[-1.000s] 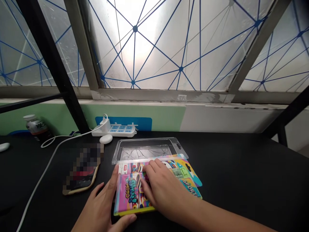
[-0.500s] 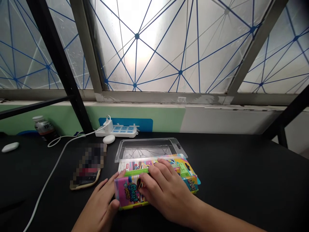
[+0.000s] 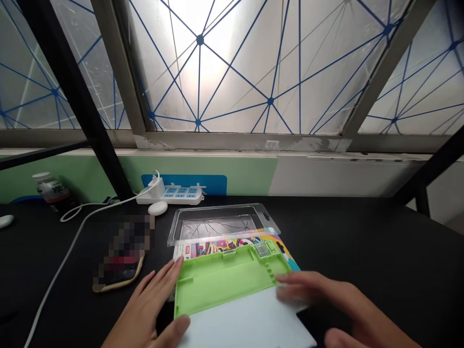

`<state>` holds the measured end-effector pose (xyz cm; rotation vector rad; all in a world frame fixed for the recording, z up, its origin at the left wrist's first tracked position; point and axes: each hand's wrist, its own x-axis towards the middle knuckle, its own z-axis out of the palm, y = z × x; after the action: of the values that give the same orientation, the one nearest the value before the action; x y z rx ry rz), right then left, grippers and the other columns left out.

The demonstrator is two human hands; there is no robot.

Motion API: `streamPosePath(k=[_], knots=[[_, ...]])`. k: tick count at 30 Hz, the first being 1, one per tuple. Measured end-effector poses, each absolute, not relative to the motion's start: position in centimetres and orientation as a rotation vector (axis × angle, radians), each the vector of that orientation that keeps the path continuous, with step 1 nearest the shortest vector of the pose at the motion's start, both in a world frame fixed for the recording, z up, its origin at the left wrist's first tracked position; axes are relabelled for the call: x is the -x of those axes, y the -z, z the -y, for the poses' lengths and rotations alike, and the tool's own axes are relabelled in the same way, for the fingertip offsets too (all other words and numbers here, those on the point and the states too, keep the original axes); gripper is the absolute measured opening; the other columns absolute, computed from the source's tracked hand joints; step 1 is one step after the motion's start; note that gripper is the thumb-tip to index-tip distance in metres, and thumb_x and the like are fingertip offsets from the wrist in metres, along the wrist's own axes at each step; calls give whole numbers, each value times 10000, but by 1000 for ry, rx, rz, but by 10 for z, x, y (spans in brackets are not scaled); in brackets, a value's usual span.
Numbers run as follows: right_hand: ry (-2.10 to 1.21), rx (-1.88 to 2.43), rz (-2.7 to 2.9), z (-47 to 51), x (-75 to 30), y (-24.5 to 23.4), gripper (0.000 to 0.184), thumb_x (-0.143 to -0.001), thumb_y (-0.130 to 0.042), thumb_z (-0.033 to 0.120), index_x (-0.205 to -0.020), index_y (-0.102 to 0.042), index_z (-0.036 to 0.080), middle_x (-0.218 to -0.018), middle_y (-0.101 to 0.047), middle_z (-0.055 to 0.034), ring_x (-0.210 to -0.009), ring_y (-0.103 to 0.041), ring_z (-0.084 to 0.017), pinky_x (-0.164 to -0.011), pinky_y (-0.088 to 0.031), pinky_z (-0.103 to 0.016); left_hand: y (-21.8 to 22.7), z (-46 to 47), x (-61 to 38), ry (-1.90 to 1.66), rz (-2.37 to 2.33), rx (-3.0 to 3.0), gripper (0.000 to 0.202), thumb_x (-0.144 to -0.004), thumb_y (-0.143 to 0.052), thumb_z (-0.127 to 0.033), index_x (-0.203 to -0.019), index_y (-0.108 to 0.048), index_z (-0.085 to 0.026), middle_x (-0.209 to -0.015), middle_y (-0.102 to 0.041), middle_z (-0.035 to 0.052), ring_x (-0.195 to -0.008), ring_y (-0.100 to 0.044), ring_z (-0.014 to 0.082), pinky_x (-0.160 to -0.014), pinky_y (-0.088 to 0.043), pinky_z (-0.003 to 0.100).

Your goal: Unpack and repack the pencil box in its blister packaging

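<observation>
I see the green case (image 3: 228, 278) lying open on the black bench (image 3: 362, 251), its white panel (image 3: 250, 321) toward me, resting on a colourful card (image 3: 232, 241) in front of a clear plastic tray (image 3: 217, 223). My left hand (image 3: 152, 309) grips the case's left edge, thumb curled against the near corner. My right hand (image 3: 337, 309) hovers open at its right edge, blurred, fingers (image 3: 293, 285) spread.
</observation>
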<state>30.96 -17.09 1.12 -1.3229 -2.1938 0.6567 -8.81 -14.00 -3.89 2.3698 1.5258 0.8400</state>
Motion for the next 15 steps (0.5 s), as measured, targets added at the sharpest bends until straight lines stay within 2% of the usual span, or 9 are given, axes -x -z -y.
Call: streamPosePath(k=[2, 4, 6, 8, 12, 14, 15], knots=[[-656, 1375, 2283, 158, -311, -5, 838, -748, -758, 595, -1491, -427, 392, -1549, -435, -78, -1385, -420, -404, -1076, -443, -556, 38, 142, 84, -847, -1555, -2401, 666, -893, -574, -556, -1503, -419, -338, -1431, -582, 33, -1331, -529, 301, -1112, -426, 448], [-621, 1406, 2384, 147, -308, 1, 1116, -586, -856, 625, -1537, -324, 385, -1638, -228, -87, -1459, -212, -443, -1130, -313, -623, 37, 144, 80, -871, -1582, -2414, 684, -898, -589, -488, -1529, -363, -349, -1484, -523, 30, -1343, -516, 303, -1118, -416, 465], [-611, 1454, 2403, 142, -306, 6, 1239, -539, -865, 646, -1566, -228, 376, -1652, -153, -97, -1468, -126, -456, -1128, -280, -656, 36, 145, 77, -892, -1595, -2403, 678, -930, -548, -441, -1554, -296, -350, -1522, -475, 27, -1349, -511, 293, -1120, -413, 466], [-625, 1496, 2378, 141, -305, 10, 1163, -608, -838, 635, -1567, -239, 363, -1643, -192, -104, -1469, -162, -446, -1126, -303, -647, 34, 146, 76, -911, -1600, -2367, 636, -963, -491, -426, -1559, -282, -346, -1523, -475, 20, -1343, -520, 280, -1124, -411, 455], [-622, 1451, 2234, 144, -305, 9, 734, -779, -752, 551, -1436, -517, 322, -1546, -438, -112, -1408, -392, -397, -1119, -389, -563, 29, 145, 76, -964, -1547, -2248, 576, -988, -388, -529, -1529, -365, -333, -1458, -556, 22, -1334, -527, 295, -1119, -422, 459], [-619, 1433, 2109, 144, -303, 6, 519, -874, -659, 508, -1349, -597, 306, -1435, -574, -107, -1340, -501, -360, -1084, -452, -514, 28, 143, 75, -977, -1535, -2159, 611, -983, -349, -587, -1545, -325, -347, -1413, -600, 23, -1321, -539, 310, -1087, -456, 485], [-608, 1433, 2057, 144, -302, 5, 445, -917, -605, 485, -1322, -611, 300, -1409, -597, -102, -1321, -527, -340, -1072, -469, -494, 27, 142, 74, -981, -1534, -2117, 642, -975, -353, -609, -1559, -283, -352, -1385, -623, 26, -1308, -551, 318, -1066, -474, 501]])
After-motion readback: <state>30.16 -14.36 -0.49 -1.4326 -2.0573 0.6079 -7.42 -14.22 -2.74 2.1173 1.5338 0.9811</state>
